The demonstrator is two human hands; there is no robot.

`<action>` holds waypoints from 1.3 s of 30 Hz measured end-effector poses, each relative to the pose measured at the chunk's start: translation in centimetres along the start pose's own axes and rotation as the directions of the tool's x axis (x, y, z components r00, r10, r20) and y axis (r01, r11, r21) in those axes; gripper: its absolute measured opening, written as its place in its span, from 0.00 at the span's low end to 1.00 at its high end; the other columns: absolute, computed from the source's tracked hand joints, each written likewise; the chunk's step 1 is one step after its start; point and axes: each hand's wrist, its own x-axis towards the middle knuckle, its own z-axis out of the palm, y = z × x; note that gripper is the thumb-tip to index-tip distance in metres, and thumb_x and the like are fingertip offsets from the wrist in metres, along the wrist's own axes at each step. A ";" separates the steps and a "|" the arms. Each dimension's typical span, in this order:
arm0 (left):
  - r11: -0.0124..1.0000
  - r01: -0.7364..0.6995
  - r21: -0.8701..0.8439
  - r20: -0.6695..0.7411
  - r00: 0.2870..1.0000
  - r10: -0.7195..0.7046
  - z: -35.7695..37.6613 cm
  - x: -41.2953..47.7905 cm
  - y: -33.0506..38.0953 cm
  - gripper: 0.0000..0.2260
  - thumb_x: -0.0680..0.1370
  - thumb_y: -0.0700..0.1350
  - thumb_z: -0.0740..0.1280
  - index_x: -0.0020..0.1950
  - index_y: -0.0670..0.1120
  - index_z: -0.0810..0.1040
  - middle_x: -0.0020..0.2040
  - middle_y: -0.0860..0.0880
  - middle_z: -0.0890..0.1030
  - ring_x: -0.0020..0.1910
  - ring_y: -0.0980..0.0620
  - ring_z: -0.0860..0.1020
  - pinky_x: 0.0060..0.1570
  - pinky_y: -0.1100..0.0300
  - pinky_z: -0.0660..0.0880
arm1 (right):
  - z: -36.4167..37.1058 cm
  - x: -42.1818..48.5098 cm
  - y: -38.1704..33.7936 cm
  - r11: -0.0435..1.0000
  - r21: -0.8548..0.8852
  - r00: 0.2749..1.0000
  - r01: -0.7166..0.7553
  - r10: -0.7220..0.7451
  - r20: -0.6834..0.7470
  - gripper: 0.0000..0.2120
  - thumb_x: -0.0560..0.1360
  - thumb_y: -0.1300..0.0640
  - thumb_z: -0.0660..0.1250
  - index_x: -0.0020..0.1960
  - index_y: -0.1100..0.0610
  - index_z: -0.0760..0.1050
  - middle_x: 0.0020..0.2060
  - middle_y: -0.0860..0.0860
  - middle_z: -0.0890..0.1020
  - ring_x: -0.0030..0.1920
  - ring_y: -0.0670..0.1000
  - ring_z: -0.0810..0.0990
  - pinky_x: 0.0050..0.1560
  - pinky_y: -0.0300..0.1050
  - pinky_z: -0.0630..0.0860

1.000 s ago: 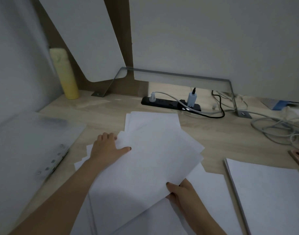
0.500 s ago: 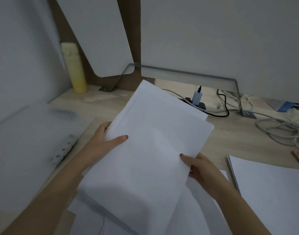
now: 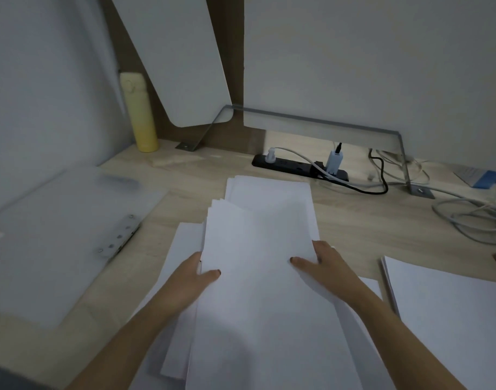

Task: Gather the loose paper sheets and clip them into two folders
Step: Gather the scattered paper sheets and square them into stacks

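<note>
Status: paper sheets [image 3: 258,277] gripped at both sides

The paper sheets lie on the desk [image 3: 353,220], top edges uneven. The left hand [image 3: 194,273] and right hand [image 3: 325,266] each clasp a side edge, thumb on top. A translucent folder [image 3: 58,235] lies flat to the left, and a second stack [image 3: 452,319] sits to the right.

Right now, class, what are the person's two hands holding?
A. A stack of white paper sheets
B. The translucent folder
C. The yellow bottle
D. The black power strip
A: the left hand and the right hand each grip a side edge of the stack of white paper sheets, thumbs on top, while the translucent folder lies apart from both hands on the left of the desk.
</note>
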 end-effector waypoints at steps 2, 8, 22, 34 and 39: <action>1.000 0.006 0.028 -0.059 0.998 -0.004 0.2 -0.3 -0.8 0.10 0.79 0.42 0.62 0.60 0.49 0.70 0.54 0.55 0.75 0.47 0.63 0.72 0.42 0.70 0.68 | -0.1 0.8 1.0 0.991 -0.137 1.000 -0.004 0.005 0.006 0.22 0.73 0.43 0.64 0.60 0.57 0.74 0.64 0.51 0.73 0.65 0.53 0.70 0.62 0.46 0.69; 0.991 0.039 -0.126 -0.271 0.960 -0.072 -0.2 -0.5 -1.8 0.09 0.79 0.40 0.61 0.58 0.42 0.74 0.53 0.46 0.79 0.51 0.48 0.77 0.45 0.60 0.69 | -2.1 1.4 1.6 0.927 -0.373 0.997 0.040 -0.015 0.070 0.29 0.72 0.44 0.67 0.69 0.51 0.65 0.66 0.50 0.65 0.67 0.52 0.62 0.66 0.44 0.62; 0.977 0.030 -0.213 -0.265 0.960 -0.088 -0.8 -0.8 -1.5 0.07 0.79 0.40 0.62 0.55 0.43 0.76 0.49 0.48 0.81 0.48 0.50 0.79 0.42 0.60 0.72 | -2.9 0.6 0.7 0.932 -0.328 0.937 0.153 -0.031 0.349 0.10 0.70 0.49 0.69 0.40 0.48 0.67 0.36 0.43 0.71 0.37 0.45 0.69 0.37 0.36 0.62; 0.862 0.012 -0.506 -0.180 0.976 -0.119 -3.9 -1.6 -0.7 0.12 0.78 0.43 0.63 0.60 0.47 0.78 0.56 0.47 0.83 0.57 0.46 0.80 0.62 0.46 0.72 | -6.5 0.6 0.2 0.965 0.238 0.990 -0.113 0.128 -0.051 0.04 0.73 0.58 0.69 0.44 0.58 0.74 0.40 0.55 0.79 0.37 0.54 0.77 0.36 0.43 0.71; 0.894 0.106 -0.436 -0.104 0.981 -0.166 -1.8 -2.0 -0.8 0.09 0.77 0.38 0.63 0.57 0.41 0.77 0.52 0.42 0.82 0.51 0.42 0.80 0.55 0.49 0.75 | -3.6 -0.7 0.9 0.960 0.136 0.957 -0.245 0.218 0.190 0.14 0.75 0.52 0.65 0.51 0.64 0.77 0.39 0.53 0.80 0.37 0.52 0.78 0.40 0.42 0.72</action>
